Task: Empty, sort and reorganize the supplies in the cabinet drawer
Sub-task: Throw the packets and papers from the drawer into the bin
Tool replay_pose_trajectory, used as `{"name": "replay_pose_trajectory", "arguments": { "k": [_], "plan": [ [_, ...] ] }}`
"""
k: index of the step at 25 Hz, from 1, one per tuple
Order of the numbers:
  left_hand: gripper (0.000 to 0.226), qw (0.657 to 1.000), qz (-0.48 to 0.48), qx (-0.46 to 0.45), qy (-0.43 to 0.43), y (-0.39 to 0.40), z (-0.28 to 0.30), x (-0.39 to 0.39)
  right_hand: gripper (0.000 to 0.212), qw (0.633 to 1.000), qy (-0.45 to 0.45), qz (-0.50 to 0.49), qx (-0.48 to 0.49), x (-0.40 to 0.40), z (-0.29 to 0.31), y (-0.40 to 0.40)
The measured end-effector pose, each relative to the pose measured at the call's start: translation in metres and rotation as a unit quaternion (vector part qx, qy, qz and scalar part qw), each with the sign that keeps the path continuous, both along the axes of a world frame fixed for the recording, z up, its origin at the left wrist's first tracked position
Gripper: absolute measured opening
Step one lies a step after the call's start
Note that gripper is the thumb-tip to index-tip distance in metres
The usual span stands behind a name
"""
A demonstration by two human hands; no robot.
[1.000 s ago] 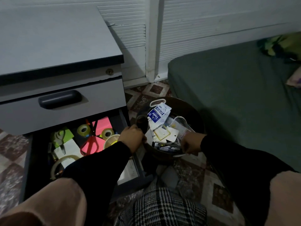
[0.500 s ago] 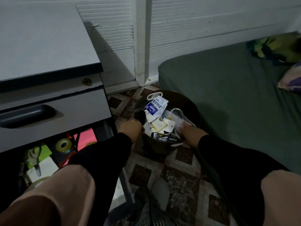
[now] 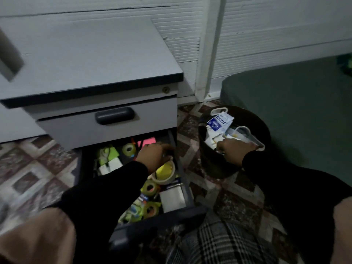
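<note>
The grey cabinet's lower drawer stands pulled out. In it lie tape rolls, a big tape roll over yellow notes, green sticky notes, pink paper and a white pad. My left hand is down in the drawer's back right corner, fingers curled over something hidden. A dark round bucket on the floor to the right holds a blue and white box and loose cards. My right hand grips the bucket's near rim.
The shut upper drawer overhangs the back of the open one. A green mattress lies right of the bucket, against the white wall. The floor around is patterned tile. My plaid-clad leg is just in front of the drawer.
My left hand left the bucket's rim and moved left into the drawer. The view swung left, back onto the cabinet. My right hand stayed on the bucket.
</note>
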State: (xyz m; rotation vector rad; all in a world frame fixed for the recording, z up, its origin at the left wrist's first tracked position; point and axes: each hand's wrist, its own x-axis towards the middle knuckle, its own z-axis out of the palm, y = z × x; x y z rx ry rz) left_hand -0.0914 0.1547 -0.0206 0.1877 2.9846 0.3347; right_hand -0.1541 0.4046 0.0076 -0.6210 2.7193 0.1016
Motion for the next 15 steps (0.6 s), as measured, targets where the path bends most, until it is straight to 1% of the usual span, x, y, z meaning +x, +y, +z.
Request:
{"name": "replay_pose_trajectory", "arguments": {
  "k": [1, 4, 7, 9, 12, 15],
  "plan": [
    [0.039, 1.0, 0.014, 0.011, -0.009, -0.016, 0.003, 0.016, 0.031, 1.0, -0.005, 0.01, -0.015, 0.008, 0.006, -0.017],
    [0.038, 0.998, 0.048, 0.003, -0.047, -0.061, 0.006, 0.058, 0.028, 0.998, -0.035, 0.036, -0.048, 0.029, 0.016, -0.068],
    [0.035, 0.993, 0.086, -0.008, -0.075, -0.094, 0.002, 0.088, 0.027, 0.995, -0.057, 0.072, -0.047, 0.045, 0.005, -0.107],
    [0.034, 0.988, 0.1, -0.02, -0.112, -0.11, -0.006, 0.104, 0.026, 0.991, -0.082, 0.1, -0.022, 0.056, -0.01, -0.127],
    [0.038, 0.979, 0.098, -0.052, -0.172, -0.128, -0.024, 0.123, 0.027, 0.977, -0.138, 0.153, 0.061, 0.072, -0.04, -0.15],
    [0.033, 0.973, 0.122, -0.04, -0.19, -0.144, -0.04, 0.13, 0.037, 0.953, -0.2, 0.175, 0.144, 0.076, -0.069, -0.159]
  ]
}}
